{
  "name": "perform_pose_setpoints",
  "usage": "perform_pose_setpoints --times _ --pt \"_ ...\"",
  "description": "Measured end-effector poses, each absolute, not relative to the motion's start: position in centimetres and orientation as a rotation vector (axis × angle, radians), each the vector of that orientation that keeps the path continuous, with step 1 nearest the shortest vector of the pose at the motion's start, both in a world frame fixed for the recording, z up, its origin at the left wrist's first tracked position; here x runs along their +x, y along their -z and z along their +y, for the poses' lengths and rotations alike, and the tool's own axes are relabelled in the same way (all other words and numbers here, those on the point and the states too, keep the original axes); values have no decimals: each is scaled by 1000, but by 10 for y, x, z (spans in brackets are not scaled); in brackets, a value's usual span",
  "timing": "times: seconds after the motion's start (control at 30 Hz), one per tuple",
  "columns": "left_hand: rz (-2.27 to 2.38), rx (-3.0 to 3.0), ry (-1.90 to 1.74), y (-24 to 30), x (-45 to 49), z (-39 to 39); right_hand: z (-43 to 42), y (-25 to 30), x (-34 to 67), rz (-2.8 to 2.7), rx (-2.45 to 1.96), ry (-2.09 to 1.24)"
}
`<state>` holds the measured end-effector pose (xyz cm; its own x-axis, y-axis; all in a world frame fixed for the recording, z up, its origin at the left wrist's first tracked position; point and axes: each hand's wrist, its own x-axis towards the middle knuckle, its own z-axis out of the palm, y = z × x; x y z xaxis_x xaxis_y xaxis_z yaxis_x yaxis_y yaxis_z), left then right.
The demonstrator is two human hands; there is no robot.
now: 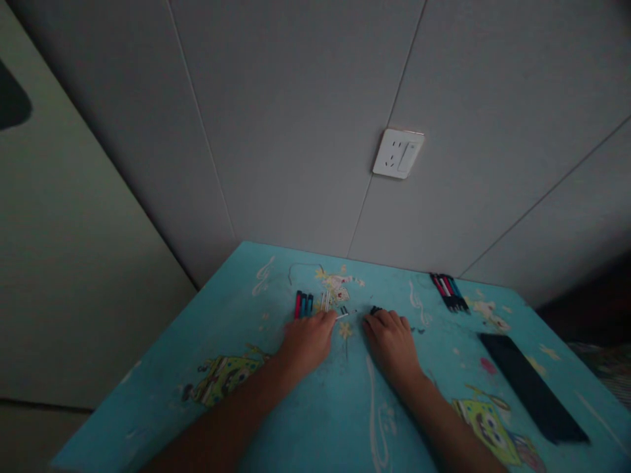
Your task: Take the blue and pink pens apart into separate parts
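Note:
My left hand [308, 338] is closed in a pinch, with a thin white stick [342, 316], like a pen refill, poking out to the right of its fingertips. Just beyond that hand lie red and blue pen barrels [303, 304] side by side. More thin white refills [325, 300] rest to their right. Small dark pieces [344, 309] sit between the hands. My right hand [392, 336] is on the table with curled fingers at a cluster of small black parts [376, 309]; what the fingertips grip is hidden.
Several pens in red, white and blue [449, 292] lie in a row at the back right. A long dark flat case or board [532, 387] lies on the right of the blue cartoon-print table [172, 348]. The wall behind carries a white socket [398, 154].

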<state>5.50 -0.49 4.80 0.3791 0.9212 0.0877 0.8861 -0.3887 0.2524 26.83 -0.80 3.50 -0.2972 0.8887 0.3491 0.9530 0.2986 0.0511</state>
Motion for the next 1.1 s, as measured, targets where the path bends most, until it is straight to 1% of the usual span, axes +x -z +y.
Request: perform_pose_setpoints --times 0.23,0.57,0.7,0.77,0.9,1.1 --pt "1624 2479 -320 -47 54 -3 -8 -37 272 -2287 -1697 331" --pt "1480 2595 -271 -49 54 -4 -17 -46 265 -2245 -1464 54" --pt "1556 2569 -310 -48 51 0 -12 -44 276 -2224 -1464 -7" --pt "1666 2528 -352 -49 45 5 -7 -43 279 -2197 -1511 13" --pt "1882 2450 -435 -53 32 16 11 -44 268 -2230 -1681 160" --pt "1939 2419 -477 -56 24 23 29 -41 236 -2245 -1733 195"
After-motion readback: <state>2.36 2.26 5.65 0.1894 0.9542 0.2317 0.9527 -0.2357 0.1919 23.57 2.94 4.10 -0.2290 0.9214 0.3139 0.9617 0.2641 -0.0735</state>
